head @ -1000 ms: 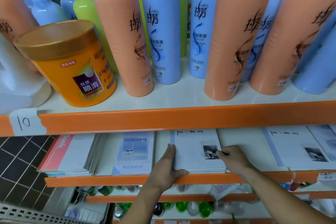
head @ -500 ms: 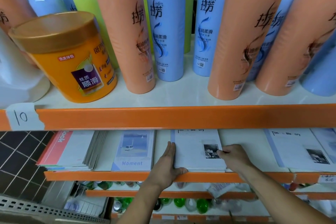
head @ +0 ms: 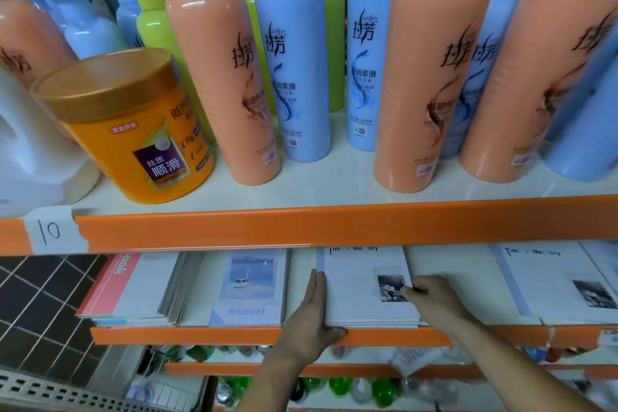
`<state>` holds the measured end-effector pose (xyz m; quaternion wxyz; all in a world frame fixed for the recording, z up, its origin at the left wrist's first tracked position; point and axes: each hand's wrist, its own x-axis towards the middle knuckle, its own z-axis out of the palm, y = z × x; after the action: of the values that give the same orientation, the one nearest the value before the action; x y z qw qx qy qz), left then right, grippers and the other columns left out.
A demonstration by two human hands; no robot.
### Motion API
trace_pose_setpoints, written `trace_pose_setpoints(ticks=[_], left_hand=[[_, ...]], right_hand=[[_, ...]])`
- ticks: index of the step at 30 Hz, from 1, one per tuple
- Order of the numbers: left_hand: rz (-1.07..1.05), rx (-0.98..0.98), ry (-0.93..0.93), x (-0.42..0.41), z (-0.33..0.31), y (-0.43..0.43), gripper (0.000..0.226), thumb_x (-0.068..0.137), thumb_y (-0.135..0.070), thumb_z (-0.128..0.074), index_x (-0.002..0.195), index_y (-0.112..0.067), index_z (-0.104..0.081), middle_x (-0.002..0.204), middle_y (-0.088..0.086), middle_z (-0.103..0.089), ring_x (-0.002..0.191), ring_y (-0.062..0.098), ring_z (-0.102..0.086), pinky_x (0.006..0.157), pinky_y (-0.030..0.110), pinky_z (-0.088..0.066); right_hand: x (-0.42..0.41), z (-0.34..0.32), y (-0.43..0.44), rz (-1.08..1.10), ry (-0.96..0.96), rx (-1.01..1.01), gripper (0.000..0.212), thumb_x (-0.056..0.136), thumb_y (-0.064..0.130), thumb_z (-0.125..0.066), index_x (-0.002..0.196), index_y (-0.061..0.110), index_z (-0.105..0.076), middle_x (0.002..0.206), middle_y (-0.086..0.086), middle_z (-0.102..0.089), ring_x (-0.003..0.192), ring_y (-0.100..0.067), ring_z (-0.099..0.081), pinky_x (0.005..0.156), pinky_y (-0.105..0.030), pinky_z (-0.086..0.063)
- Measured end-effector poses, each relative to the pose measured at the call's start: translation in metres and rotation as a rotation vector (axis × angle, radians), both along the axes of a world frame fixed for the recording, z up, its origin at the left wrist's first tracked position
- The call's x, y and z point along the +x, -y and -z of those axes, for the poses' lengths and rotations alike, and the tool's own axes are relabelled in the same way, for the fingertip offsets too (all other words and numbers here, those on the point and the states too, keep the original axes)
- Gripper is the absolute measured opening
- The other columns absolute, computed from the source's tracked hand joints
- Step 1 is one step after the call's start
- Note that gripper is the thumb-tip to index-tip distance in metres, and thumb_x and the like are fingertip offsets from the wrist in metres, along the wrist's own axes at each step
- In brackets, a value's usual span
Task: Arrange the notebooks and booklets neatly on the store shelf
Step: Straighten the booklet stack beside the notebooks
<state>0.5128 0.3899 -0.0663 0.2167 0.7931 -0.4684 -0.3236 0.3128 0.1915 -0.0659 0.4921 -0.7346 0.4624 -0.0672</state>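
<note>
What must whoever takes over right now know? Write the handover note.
Left hand: flat against the left edge of the middle notebook stack.
Right hand: grips its right edge, fingers curled over the cover.
Done: that stack sits square at the shelf front.
Left: the left pile is fanned out; the Moment booklet and right stack are untouched.

The upper rail hangs low over the notebooks, so a hand can enter only from the front, over the lip. Between the Moment booklet and the stack runs a narrow bare strip of shelf, filled by the left hand, which lies flat against the stack's side. Right of the stack a wider strip reaches to the next notebook. The right hand, curled on the stack's edge, takes up its near part.
</note>
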Motion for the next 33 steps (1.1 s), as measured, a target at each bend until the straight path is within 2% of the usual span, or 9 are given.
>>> trace_pose_setpoints(ticks=[1, 2, 5, 9, 15, 20, 23, 27, 33], left_hand=[[-0.019, -0.01, -0.001, -0.001, 0.001, 0.0, 0.115, 0.091, -0.038, -0.073, 0.158, -0.029, 0.02, 0.162, -0.018, 0.027, 0.145, 0.021, -0.036, 0.107, 0.036, -0.045], [-0.035, -0.021, -0.002, -0.002, 0.001, 0.001, 0.113, 0.091, -0.036, -0.073, 0.158, -0.029, 0.018, 0.162, -0.018, 0.025, 0.145, 0.02, -0.037, 0.107, 0.035, -0.045], [-0.045, -0.023, -0.001, -0.001, 0.005, 0.002, 0.112, 0.091, -0.033, -0.073, 0.159, -0.03, 0.016, 0.163, -0.019, 0.022, 0.144, 0.02, -0.037, 0.106, 0.035, -0.047], [-0.067, -0.037, -0.007, 0.002, 0.009, 0.001, 0.113, 0.088, -0.034, -0.076, 0.159, -0.035, 0.012, 0.167, -0.015, 0.013, 0.148, 0.018, -0.032, 0.109, 0.035, -0.045], [-0.133, -0.023, -0.059, 0.004, 0.009, 0.003, 0.113, 0.084, -0.032, -0.08, 0.159, -0.04, 0.005, 0.16, -0.006, -0.038, 0.136, 0.019, -0.048, 0.107, 0.039, -0.047], [-0.148, -0.03, -0.047, 0.001, 0.007, 0.003, 0.114, 0.084, -0.033, -0.081, 0.159, -0.04, 0.004, 0.156, -0.004, -0.044, 0.132, 0.021, -0.052, 0.103, 0.039, -0.05], [-0.149, -0.031, -0.035, -0.001, 0.004, 0.004, 0.113, 0.084, -0.034, -0.08, 0.16, -0.039, 0.004, 0.156, -0.004, -0.043, 0.133, 0.022, -0.052, 0.104, 0.04, -0.049], [-0.156, -0.034, -0.014, -0.003, 0.003, 0.003, 0.113, 0.084, -0.034, -0.08, 0.16, -0.038, 0.002, 0.154, -0.003, -0.046, 0.128, 0.023, -0.055, 0.098, 0.039, -0.052], [-0.182, 0.003, -0.048, -0.004, -0.002, 0.003, 0.117, 0.087, -0.035, -0.078, 0.159, -0.032, 0.014, 0.149, 0.0, -0.052, 0.119, 0.022, -0.061, 0.09, 0.032, -0.054]], right_hand=[[-0.007, -0.002, -0.003, -0.056, 0.032, 0.045, 0.01, 0.092, 0.016, -0.07, 0.084, 0.015, -0.064, 0.076, -0.003, -0.068, 0.07, -0.022, -0.067, 0.065, -0.031, -0.048], [-0.015, -0.002, -0.004, -0.138, 0.033, 0.114, 0.024, 0.088, 0.012, -0.075, 0.107, 0.025, -0.067, 0.097, 0.005, -0.075, 0.091, -0.013, -0.072, 0.076, -0.027, -0.055], [-0.035, 0.007, -0.006, -0.334, -0.029, 0.11, 0.103, 0.068, 0.009, -0.087, 0.146, 0.049, -0.033, 0.135, 0.028, -0.055, 0.121, 0.006, -0.055, 0.091, -0.021, -0.054], [-0.033, 0.014, -0.004, -0.325, -0.038, -0.034, 0.098, 0.078, 0.003, -0.08, 0.134, 0.063, -0.027, 0.134, 0.032, -0.048, 0.122, 0.004, -0.053, 0.096, -0.018, -0.049], [-0.031, 0.016, -0.004, -0.276, -0.016, -0.037, 0.09, 0.079, -0.004, -0.078, 0.132, 0.057, -0.038, 0.122, 0.035, -0.056, 0.106, 0.013, -0.056, 0.08, -0.009, -0.049], [-0.032, 0.016, -0.001, -0.266, -0.009, -0.078, 0.094, 0.076, -0.005, -0.08, 0.13, 0.062, -0.042, 0.118, 0.042, -0.06, 0.108, 0.017, -0.055, 0.08, -0.009, -0.049], [-0.03, 0.015, -0.002, -0.297, -0.004, -0.079, 0.088, 0.075, -0.004, -0.077, 0.13, 0.058, -0.048, 0.121, 0.034, -0.064, 0.112, 0.01, -0.06, 0.096, -0.024, -0.051], [-0.03, 0.019, -0.004, -0.302, 0.0, -0.095, 0.088, 0.077, 0.0, -0.075, 0.132, 0.062, -0.044, 0.124, 0.031, -0.063, 0.114, 0.006, -0.061, 0.099, -0.03, -0.05], [-0.03, 0.028, -0.006, -0.276, 0.049, -0.086, 0.082, 0.075, 0.0, -0.074, 0.137, 0.049, -0.05, 0.124, 0.027, -0.065, 0.115, 0.0, -0.062, 0.101, -0.036, -0.052]])
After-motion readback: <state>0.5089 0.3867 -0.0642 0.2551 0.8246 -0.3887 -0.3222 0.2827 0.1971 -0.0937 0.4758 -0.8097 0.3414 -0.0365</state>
